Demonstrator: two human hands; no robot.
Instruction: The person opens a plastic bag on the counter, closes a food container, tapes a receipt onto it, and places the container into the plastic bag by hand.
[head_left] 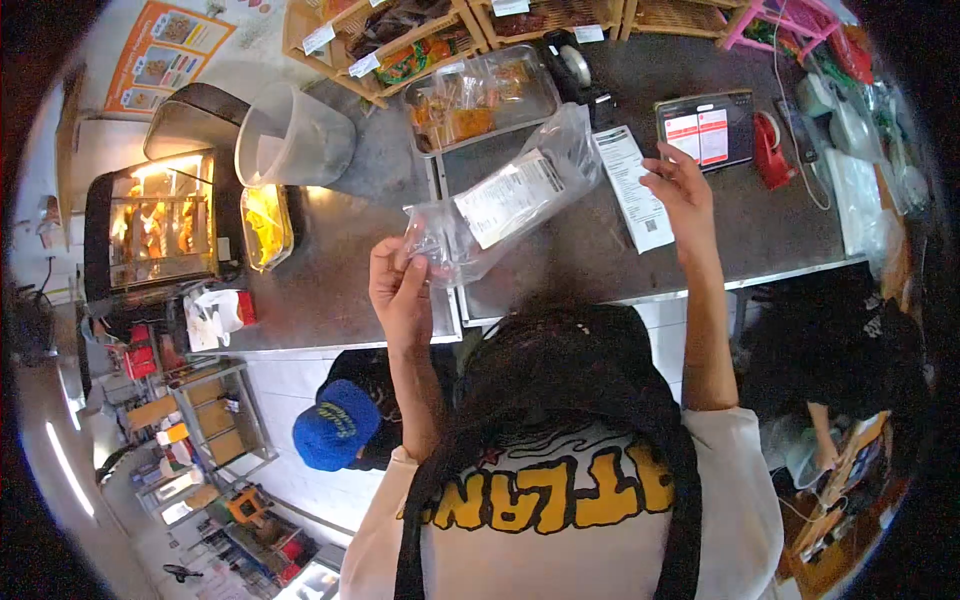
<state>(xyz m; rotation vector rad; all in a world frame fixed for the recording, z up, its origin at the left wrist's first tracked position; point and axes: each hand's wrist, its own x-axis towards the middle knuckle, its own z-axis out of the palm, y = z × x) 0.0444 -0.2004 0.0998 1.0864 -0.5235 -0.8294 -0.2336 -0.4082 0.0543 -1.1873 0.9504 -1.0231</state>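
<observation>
My left hand (402, 285) pinches the gathered end of a clear plastic bag (565, 150) above the dark counter. A printed paper slip (510, 198) shows on or through the bag; I cannot tell which. My right hand (688, 205) is raised with fingers apart and slightly bent, and nothing shows in it. Its fingertips are just in front of a tablet (738, 150) with white and red panels on its screen. Beside that hand, a long printed receipt (632, 190) lies on the counter.
Behind the bag stands a metal tray (545, 100) of packed food, with wooden baskets (400, 50) beyond. A clear tub (290, 140) and a lit food warmer (150, 225) are left. A red tape dispenser (770, 150) stands right. People are near both sides, one in a blue cap (337, 425).
</observation>
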